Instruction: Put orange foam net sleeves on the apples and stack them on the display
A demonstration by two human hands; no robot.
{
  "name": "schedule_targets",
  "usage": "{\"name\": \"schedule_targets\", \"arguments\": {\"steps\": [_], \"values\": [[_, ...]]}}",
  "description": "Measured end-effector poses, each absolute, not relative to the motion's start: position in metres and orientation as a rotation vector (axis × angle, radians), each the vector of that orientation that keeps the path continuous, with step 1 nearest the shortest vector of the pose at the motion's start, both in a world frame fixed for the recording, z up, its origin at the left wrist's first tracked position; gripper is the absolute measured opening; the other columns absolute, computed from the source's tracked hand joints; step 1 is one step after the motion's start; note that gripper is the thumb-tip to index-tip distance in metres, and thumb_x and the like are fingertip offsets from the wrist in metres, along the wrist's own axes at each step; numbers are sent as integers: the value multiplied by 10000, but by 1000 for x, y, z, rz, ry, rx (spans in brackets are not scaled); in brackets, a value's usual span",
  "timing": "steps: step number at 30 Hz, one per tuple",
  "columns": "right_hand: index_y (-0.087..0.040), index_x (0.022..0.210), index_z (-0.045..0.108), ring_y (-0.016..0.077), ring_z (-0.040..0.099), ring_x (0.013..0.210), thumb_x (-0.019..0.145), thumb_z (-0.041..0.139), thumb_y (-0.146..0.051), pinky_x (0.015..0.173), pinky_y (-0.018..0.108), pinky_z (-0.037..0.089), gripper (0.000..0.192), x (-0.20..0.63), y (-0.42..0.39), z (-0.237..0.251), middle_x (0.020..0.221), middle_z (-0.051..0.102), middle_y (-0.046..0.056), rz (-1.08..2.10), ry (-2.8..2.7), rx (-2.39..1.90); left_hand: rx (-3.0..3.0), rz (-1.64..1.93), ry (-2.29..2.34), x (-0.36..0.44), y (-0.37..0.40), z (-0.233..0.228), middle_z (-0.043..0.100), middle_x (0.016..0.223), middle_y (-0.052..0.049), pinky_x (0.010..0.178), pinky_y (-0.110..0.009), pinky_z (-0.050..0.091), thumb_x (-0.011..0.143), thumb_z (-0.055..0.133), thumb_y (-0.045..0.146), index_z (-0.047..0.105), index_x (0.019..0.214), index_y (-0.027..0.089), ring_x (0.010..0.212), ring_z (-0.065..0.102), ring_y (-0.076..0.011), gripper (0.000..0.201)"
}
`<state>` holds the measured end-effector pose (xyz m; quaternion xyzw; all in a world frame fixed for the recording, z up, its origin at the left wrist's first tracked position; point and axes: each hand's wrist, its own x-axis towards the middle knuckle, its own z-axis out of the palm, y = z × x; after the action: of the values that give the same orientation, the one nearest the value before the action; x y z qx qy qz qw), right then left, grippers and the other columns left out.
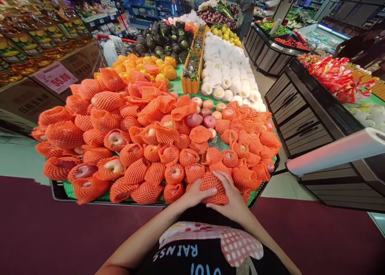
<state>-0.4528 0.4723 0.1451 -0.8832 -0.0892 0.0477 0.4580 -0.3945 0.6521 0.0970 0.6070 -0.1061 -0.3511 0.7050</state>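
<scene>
Head camera view, looking down at a supermarket fruit display. Both bare hands are at the near edge: the left hand (193,195) and the right hand (234,199) cup a single orange-netted apple (213,182) from either side, the left thumb lying across its mesh. It sits just above the front rim; whether it rests on the pile or is raised cannot be told.

As for progress, nearly all the apples in the front heap (155,172) already wear orange foam nets, many with fruit showing at the opening. Left without nets is a small cluster of bare apples (207,122) in the middle, beyond the hands. The heap looks loosely ordered, with neater rows towards the front; the held apple appears not yet set down.

Containers: a black-rimmed counter (55,194) with green lining carries the heap. Behind it, an orange picket-style planter box (190,86) holds small succulents and divides yellow-netted fruit (170,72) on the left from white-wrapped fruit (222,68) on the right. Further left, a shopping cart (113,50) with a red handle carries a pale plastic bag; cardboard boxes (16,104) stand beneath bottles of golden oil (39,36). At right, a roll of plastic bags (333,152) juts out beside a wood-panelled display case (300,118).
</scene>
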Motion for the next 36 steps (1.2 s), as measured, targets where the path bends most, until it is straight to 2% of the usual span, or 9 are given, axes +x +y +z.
{"name": "schedule_targets", "arguments": {"steps": [5,7,10,13,17,22,26,30,36], "values": [[-290,1400,443,343,540,1310,692,794,-202,1124,531,448,795,-458,478,119,1386,518,117,-52,-122,-2154,2004,-347,-422,-387,658,120,695,924,-92,889,-416,479,649,837,600,674,877,205,932,627,-309,485],[-288,1393,426,344,535,1305,702,786,-207,1111,533,456,783,-460,476,113,1373,505,117,-78,-60,-2174,2023,-233,-498,-386,659,129,647,863,-58,832,-368,462,720,806,566,620,818,214,863,596,-258,410],[-280,1374,415,350,505,1328,720,786,-231,1109,537,449,753,-461,473,109,1365,482,122,-102,-49,-2185,1791,-365,-566,-385,660,134,564,772,4,737,-287,417,866,703,466,538,756,203,743,522,-165,330],[-273,1326,421,342,502,1322,684,806,-235,1126,526,429,750,-461,474,107,1347,487,115,-137,-67,-2126,1503,-538,-440,-383,661,127,500,724,40,672,-242,381,868,713,457,490,740,194,684,467,-117,368],[-274,1315,402,292,557,1258,651,843,-279,1106,451,456,797,-458,479,104,1333,521,96,-36,-51,-1912,1236,-664,-207,-373,665,114,494,642,83,592,-206,343,733,840,498,453,817,212,580,424,-80,488],[-272,1295,397,269,554,1263,673,863,-353,1115,418,446,781,-417,464,107,1337,520,86,-91,-8,-1812,1271,-450,-96,-360,679,109,569,709,50,624,-209,382,778,794,533,556,889,196,636,479,-88,427],[-251,1365,380,314,529,1272,728,819,-367,1070,473,468,782,-343,429,120,1369,485,121,-304,2,-2262,1319,-358,-65,-358,697,108,543,712,35,629,-237,390,829,720,563,584,836,197,652,469,-112,391],[-227,1402,489,372,521,1220,797,695,-133,930,483,504,645,-274,411,126,1404,495,191,-103,-269,-3086,1333,-312,-47,-359,708,105,520,703,34,630,-246,375,828,722,553,586,807,194,646,449,-117,384],[-281,1119,732,288,555,1210,892,578,-79,1097,455,394,341,-234,429,106,1330,657,77,149,-768,-3150,1410,-266,-85,-354,705,101,551,740,20,685,-261,404,884,677,512,594,817,198,699,493,-138,332]]}}
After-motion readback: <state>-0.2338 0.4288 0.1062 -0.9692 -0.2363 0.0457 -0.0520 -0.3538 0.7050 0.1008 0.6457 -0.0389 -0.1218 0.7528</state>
